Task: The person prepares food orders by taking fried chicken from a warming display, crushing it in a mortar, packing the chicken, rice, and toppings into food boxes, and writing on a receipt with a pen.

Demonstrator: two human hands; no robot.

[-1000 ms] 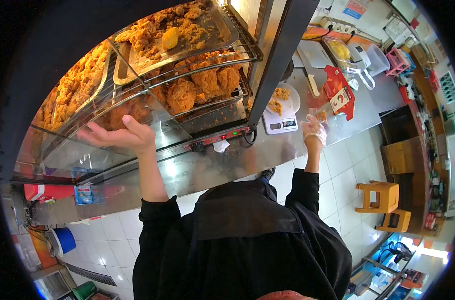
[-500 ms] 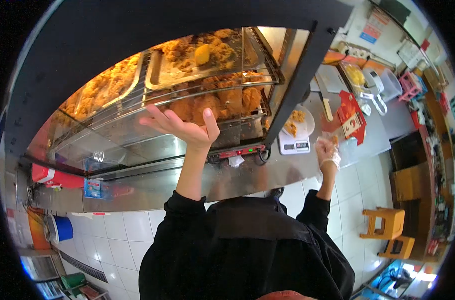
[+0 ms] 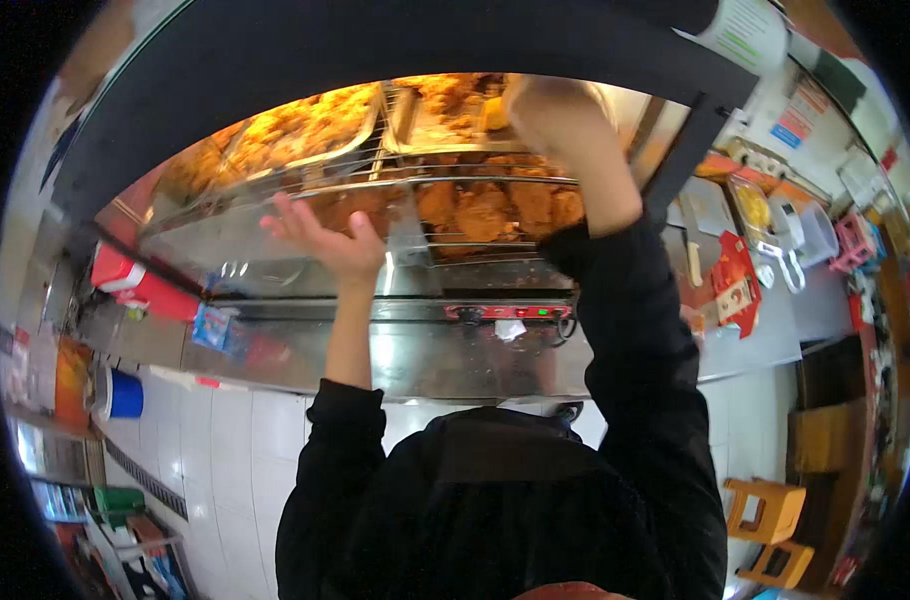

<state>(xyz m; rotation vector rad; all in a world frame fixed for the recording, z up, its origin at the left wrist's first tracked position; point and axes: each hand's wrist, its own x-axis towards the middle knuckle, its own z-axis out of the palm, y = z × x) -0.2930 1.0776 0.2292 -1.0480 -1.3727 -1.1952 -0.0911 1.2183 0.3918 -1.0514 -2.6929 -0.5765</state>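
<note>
My left hand [image 3: 330, 240] is bare, palm up with fingers spread, beside the clear sliding panel [image 3: 407, 235] of the warming cabinet. Inside the lit cabinet, my right hand [image 3: 555, 110] is over the right part of the upper tray [image 3: 410, 125], near a yellow piece [image 3: 496, 113]; motion blur smears its fingers. Crumbly fried pieces [image 3: 445, 95] lie in that tray. Larger fried chicken pieces [image 3: 485, 212] rest on the rack below. Another tray of fried food [image 3: 305, 125] stands to the left.
On the steel counter [image 3: 775, 320] at the right are a knife [image 3: 693, 250], a red carton [image 3: 733, 285] and a clear container [image 3: 750, 205]. The cabinet's dark frame [image 3: 425, 40] crosses above my hands. Orange stools [image 3: 765, 510] stand on the floor at lower right.
My right hand has moved from beside the scale and carton up into the cabinet. My left hand has shifted slightly left in view and stays spread. The whole view has turned.
</note>
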